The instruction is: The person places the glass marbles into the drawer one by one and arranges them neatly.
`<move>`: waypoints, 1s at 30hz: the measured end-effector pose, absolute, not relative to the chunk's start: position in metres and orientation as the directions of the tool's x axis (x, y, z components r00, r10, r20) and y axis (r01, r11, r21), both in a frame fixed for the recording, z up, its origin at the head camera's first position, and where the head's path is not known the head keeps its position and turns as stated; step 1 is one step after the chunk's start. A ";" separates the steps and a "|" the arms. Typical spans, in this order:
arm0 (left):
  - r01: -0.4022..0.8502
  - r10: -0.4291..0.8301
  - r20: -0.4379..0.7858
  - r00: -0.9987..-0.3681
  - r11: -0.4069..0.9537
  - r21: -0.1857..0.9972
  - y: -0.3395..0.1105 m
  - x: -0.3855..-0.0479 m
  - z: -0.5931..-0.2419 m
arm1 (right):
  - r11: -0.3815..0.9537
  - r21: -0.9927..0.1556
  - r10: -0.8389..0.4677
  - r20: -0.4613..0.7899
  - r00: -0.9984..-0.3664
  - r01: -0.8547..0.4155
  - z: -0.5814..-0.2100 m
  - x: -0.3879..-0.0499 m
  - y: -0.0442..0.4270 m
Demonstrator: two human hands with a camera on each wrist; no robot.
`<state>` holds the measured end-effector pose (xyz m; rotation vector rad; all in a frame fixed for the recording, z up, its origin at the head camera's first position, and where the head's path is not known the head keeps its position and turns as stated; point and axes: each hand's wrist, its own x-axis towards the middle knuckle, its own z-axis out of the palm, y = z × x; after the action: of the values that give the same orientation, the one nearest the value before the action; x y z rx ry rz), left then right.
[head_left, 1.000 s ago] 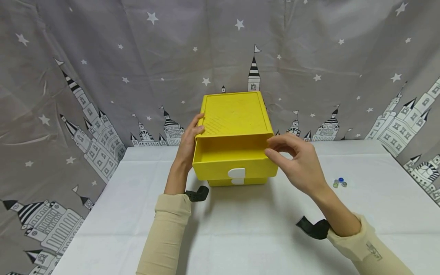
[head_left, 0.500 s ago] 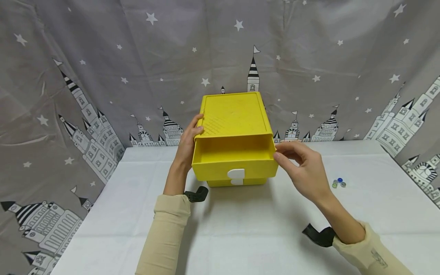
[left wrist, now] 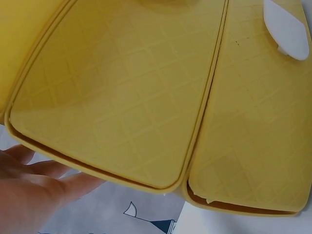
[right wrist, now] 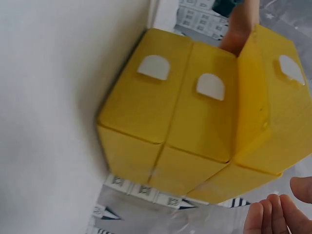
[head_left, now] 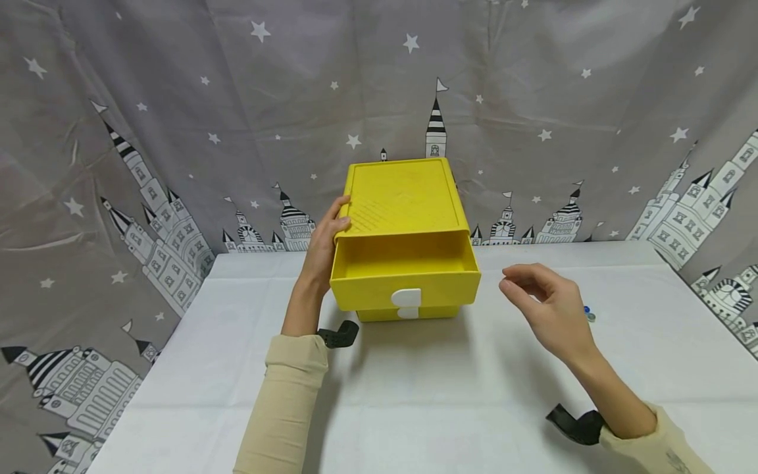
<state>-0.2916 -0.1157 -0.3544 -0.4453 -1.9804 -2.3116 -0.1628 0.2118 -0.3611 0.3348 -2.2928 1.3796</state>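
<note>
Grey bkgd (head_left: 533, 85), L hand (head_left: 322, 247) w/ straight fingers on 3-drawer unit (head_left: 408, 194), top drawer (head_left: 367, 293) out, R hand (head_left: 547, 309) narrow.

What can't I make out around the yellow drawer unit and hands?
Small beads: head view, right hand may hide others; no sure count.
Floor of the open top drawer near its front: head view, hidden by the front wall.
Contents of the lower drawers: right wrist view, hidden because both are shut.
Left hand: left wrist view, partly cut off by the left edge.
</note>
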 end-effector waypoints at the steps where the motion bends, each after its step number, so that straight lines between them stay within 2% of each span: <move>1: 0.236 0.136 0.260 -0.956 -0.168 0.957 -0.116 -0.292 -0.354 | 0.483 -0.772 0.021 0.482 -0.876 -0.414 -0.364 -0.162 0.215; 30: 0.237 0.140 0.265 -0.954 -0.187 0.953 -0.115 -0.290 -0.354 | 0.584 -0.747 0.082 0.444 -0.892 -0.318 -0.412 -0.151 0.272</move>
<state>-0.2899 -0.1149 -0.3538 -0.4563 -1.9611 -2.3272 -0.1507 0.2725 -0.4119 0.1885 -2.3816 1.2455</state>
